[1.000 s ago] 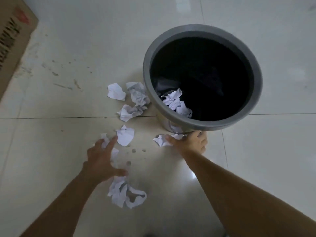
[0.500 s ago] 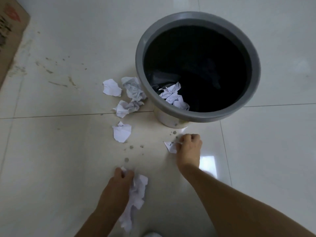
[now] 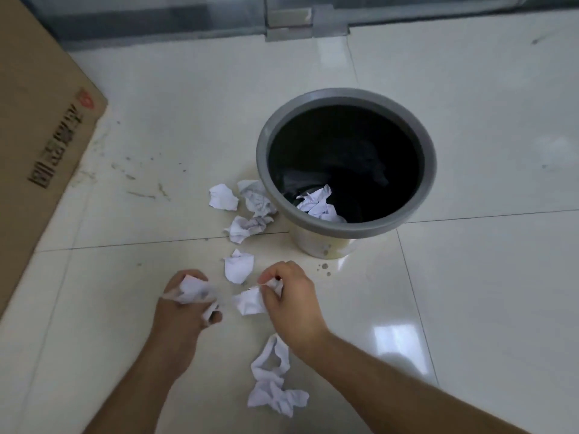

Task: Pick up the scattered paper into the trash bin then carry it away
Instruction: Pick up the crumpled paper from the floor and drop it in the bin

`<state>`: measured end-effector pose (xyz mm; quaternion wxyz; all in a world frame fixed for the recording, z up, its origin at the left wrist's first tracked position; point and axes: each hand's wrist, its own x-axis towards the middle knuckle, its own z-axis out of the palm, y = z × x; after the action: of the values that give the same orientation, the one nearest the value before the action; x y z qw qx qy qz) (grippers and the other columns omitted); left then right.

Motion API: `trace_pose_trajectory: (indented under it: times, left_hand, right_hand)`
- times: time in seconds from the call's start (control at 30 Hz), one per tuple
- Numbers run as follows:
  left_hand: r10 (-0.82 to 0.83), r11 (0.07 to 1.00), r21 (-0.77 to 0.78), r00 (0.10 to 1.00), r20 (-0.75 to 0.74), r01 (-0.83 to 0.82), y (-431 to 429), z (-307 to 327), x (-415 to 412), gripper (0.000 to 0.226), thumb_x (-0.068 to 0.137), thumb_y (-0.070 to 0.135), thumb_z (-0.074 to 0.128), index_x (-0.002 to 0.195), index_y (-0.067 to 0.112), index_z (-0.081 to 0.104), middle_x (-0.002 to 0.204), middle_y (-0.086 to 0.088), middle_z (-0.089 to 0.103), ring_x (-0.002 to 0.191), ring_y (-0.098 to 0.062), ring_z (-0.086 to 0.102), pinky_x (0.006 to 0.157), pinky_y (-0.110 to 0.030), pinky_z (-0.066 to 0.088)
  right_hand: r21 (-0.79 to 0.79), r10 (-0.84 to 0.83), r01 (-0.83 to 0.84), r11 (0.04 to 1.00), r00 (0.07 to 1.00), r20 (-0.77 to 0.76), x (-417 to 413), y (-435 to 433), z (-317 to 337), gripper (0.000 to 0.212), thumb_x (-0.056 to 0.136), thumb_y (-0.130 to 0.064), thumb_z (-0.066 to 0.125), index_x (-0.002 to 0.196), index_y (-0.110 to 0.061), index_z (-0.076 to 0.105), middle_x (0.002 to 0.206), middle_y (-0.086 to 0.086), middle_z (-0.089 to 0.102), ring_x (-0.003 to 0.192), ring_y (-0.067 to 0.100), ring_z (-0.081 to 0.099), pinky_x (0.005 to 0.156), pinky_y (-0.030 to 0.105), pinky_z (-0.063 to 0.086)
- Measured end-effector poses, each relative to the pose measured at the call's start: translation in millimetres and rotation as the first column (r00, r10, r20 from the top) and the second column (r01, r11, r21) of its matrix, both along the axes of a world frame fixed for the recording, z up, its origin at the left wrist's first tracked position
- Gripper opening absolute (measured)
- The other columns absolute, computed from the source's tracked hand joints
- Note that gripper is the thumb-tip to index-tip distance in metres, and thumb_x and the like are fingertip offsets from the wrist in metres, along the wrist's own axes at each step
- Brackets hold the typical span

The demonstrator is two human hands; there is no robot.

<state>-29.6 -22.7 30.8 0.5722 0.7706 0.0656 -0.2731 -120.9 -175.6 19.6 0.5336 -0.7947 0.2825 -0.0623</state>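
A grey round trash bin (image 3: 429, 170) with a black liner stands on the tiled floor and has crumpled white paper (image 3: 316, 203) inside. My left hand (image 3: 180, 314) is closed around a crumpled paper ball (image 3: 192, 289), in front of the bin and to its left. My right hand (image 3: 291, 296) pinches another white scrap (image 3: 249, 303) just beside it. Loose paper lies on the floor: one piece (image 3: 239, 266) just beyond my hands, three pieces (image 3: 223, 197) left of the bin, and a long twisted piece (image 3: 272, 383) near my right forearm.
A large flat cardboard box (image 3: 37, 133) lies along the left side. A glass door frame with a metal floor fitting (image 3: 305, 25) runs across the far edge. Small dark spots (image 3: 324, 267) mark the floor near the bin's base.
Both hands lifted paper off the floor and drew together in front of the bin. The view pulled back and up, so the bin now sits farther away.
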Motion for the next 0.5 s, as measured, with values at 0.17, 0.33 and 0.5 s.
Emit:
trace_pose_trajectory:
  times: [0.17,0.33,0.5]
  left_hand:
    - [-0.178,0.939,-0.242,0.948,0.265,0.244,-35,136,70,0.011,0.055,0.018,0.062,0.057,0.016,0.052,0.048,0.004,0.048,0.043,-0.011,0.042,0.043,-0.023,0.036]
    - [-0.22,0.884,-0.315,0.903,0.37,0.344,-126,193,85,0.035,0.082,-0.008,0.053,0.058,0.016,0.05,0.057,-0.002,0.05,0.046,-0.013,0.048,0.045,-0.023,0.042]
    - [-0.251,0.907,-0.26,0.92,0.3,0.332,-214,175,66,0.031,0.081,-0.012,0.05,0.071,0.017,0.053,0.046,0.002,0.056,0.042,-0.017,0.052,0.047,-0.027,0.042]
  right_hand:
    - [-0.033,0.017,-0.004,0.999,0.914,0.405,48,0,120,0.024,0.076,-0.003,0.058,0.085,-0.025,0.064,0.09,-0.009,0.063,0.086,0.002,0.056,0.073,0.007,0.04]
    - [-0.053,-0.193,0.253,0.966,0.844,0.501,62,-100,181,0.025,0.078,-0.01,0.06,0.088,-0.033,0.061,0.088,-0.017,0.065,0.083,-0.006,0.059,0.07,0.002,0.04]
    - [-0.21,-0.294,0.386,0.898,0.883,0.367,45,-183,172,0.025,0.078,-0.005,0.058,0.087,-0.027,0.062,0.085,-0.015,0.064,0.067,-0.012,0.054,0.059,0.0,0.036]
